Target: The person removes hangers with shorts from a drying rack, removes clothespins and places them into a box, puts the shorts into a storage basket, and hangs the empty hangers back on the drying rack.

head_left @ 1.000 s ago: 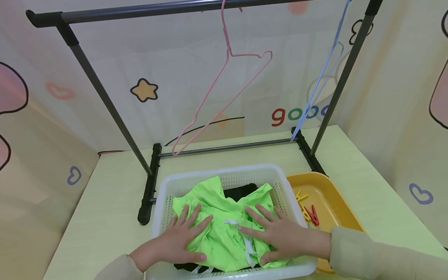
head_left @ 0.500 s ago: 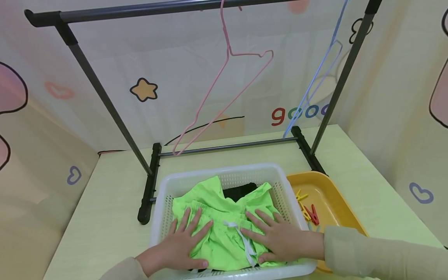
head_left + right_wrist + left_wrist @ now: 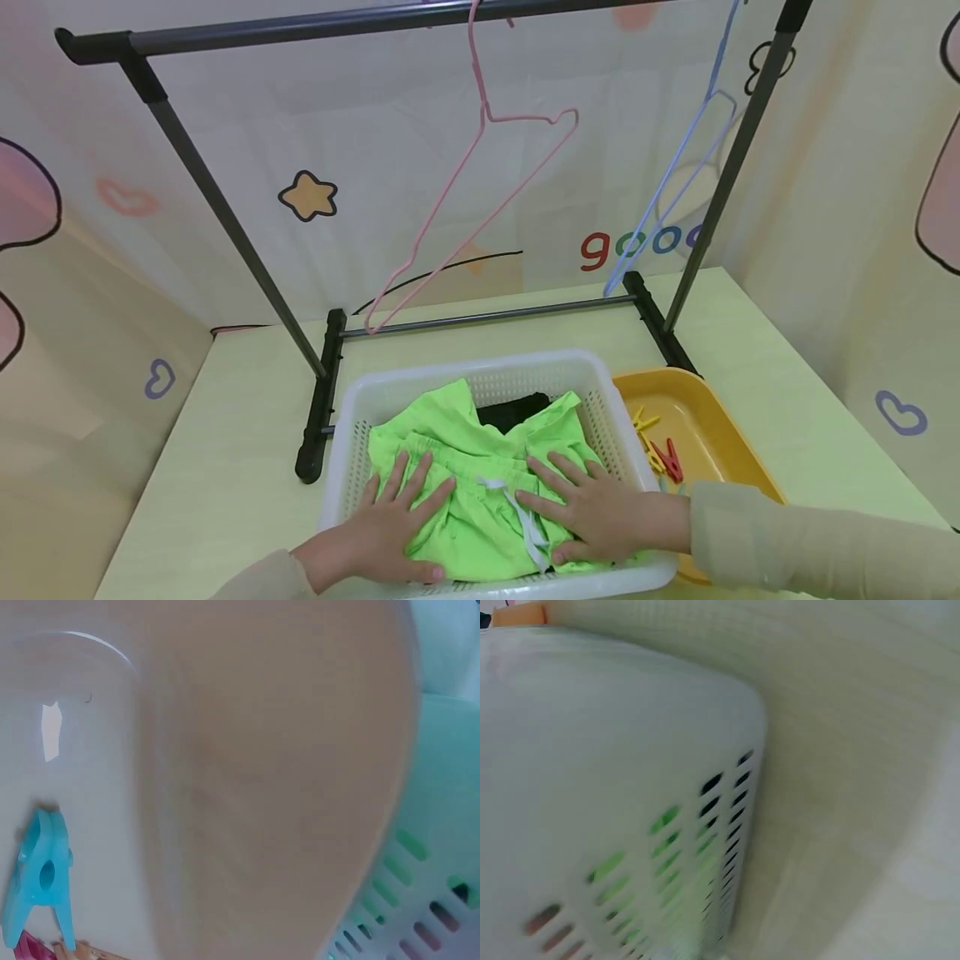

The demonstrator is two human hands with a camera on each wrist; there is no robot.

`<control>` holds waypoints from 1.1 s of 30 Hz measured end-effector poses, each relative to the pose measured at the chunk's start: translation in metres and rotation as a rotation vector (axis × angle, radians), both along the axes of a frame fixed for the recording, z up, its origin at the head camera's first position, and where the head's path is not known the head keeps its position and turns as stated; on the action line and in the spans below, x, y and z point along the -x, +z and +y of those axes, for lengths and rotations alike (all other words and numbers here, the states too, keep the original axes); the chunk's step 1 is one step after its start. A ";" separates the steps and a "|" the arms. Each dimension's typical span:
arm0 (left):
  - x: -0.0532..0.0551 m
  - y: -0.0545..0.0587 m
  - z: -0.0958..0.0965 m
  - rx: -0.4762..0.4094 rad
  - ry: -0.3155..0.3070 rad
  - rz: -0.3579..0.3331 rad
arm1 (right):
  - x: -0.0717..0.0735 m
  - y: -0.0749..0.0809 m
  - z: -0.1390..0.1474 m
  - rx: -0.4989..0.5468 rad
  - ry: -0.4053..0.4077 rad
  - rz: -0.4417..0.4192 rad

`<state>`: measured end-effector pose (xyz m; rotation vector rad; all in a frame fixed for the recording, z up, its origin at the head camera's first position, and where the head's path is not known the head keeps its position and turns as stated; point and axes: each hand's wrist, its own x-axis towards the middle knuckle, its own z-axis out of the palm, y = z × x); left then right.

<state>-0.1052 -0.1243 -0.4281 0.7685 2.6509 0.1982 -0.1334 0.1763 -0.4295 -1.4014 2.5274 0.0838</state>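
Note:
Bright green shorts (image 3: 480,525) with a white drawstring (image 3: 531,525) lie spread on top in a white slotted basket (image 3: 480,367). My left hand (image 3: 386,529) rests on their left side, fingers straight and spread. On the right side, my right hand (image 3: 600,512) lies the same way, fingers apart. Neither hand grips the fabric. Black cloth (image 3: 513,412) shows behind the shorts' waist. In the left wrist view, green shows through the slots of the basket wall (image 3: 622,742); the hand itself is mostly hidden there.
A black rack (image 3: 300,33) stands behind the basket. From its bar hang a pink hanger (image 3: 483,108) and a blue hanger (image 3: 675,158). A yellow tray (image 3: 720,442) with several clothespins (image 3: 670,461) sits at right, partly under my right sleeve. The right wrist view shows a blue clothespin (image 3: 45,870).
The blue hanger's lower end has swung left. My left hand has shifted slightly right and down, and my right hand slightly left and down. The black cloth at the basket's front is now mostly covered.

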 end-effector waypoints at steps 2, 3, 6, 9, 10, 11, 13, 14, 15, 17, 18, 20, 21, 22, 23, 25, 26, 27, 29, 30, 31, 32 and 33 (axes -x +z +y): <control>0.002 0.005 0.001 -0.008 0.001 0.012 | 0.001 0.002 0.001 0.015 -0.027 -0.043; 0.002 0.008 0.001 -0.011 0.001 0.020 | 0.001 0.003 0.001 0.027 -0.040 -0.062; 0.004 0.020 0.003 -0.024 0.000 0.039 | 0.003 0.007 0.003 0.069 -0.056 -0.067; 0.006 0.029 0.006 -0.032 -0.002 0.042 | 0.007 0.010 0.006 0.118 -0.029 0.008; 0.006 0.031 0.007 -0.030 -0.004 0.043 | 0.008 0.009 0.007 0.131 -0.012 0.052; 0.007 0.033 0.008 -0.028 -0.006 0.044 | 0.010 0.009 0.009 0.143 0.004 0.103; 0.008 0.035 0.008 -0.019 -0.007 0.050 | 0.013 0.008 0.011 0.160 0.031 0.198; 0.009 0.036 0.009 -0.015 -0.006 0.057 | 0.014 0.007 0.012 0.169 0.044 0.249; 0.010 0.037 0.009 -0.008 -0.007 0.064 | 0.016 0.006 0.013 0.170 0.053 0.291; 0.012 0.038 0.008 0.001 -0.006 0.079 | 0.018 0.005 0.014 0.173 0.069 0.346; 0.012 0.038 0.008 0.003 -0.006 0.086 | 0.020 0.004 0.015 0.170 0.075 0.369; 0.014 0.041 0.008 0.004 -0.004 0.100 | 0.023 0.004 0.015 0.164 0.089 0.409; 0.015 0.043 0.008 0.005 0.000 0.104 | 0.025 0.005 0.016 0.159 0.092 0.420; 0.016 0.046 0.008 0.007 0.008 0.105 | 0.027 0.005 0.016 0.157 0.095 0.427; 0.017 0.050 0.008 0.008 0.015 0.108 | 0.030 0.005 0.017 0.156 0.096 0.436; 0.020 0.057 0.008 0.007 0.033 0.116 | 0.035 0.006 0.017 0.156 0.083 0.419; 0.022 0.062 0.007 0.006 0.045 0.113 | 0.038 0.008 0.017 0.159 0.073 0.400; 0.024 0.065 0.007 0.008 0.058 0.113 | 0.041 0.009 0.017 0.160 0.058 0.369; 0.028 0.072 0.007 -0.002 0.076 0.117 | 0.046 0.013 0.016 0.165 0.026 0.318; 0.031 0.074 0.006 -0.008 0.087 0.115 | 0.048 0.016 0.016 0.174 0.010 0.299; 0.034 0.077 0.006 -0.015 0.097 0.111 | 0.050 0.020 0.016 0.180 -0.004 0.287; 0.038 0.079 0.005 -0.019 0.105 0.113 | 0.053 0.023 0.015 0.189 -0.012 0.291; 0.041 0.081 0.005 -0.026 0.109 0.120 | 0.055 0.025 0.015 0.197 -0.021 0.297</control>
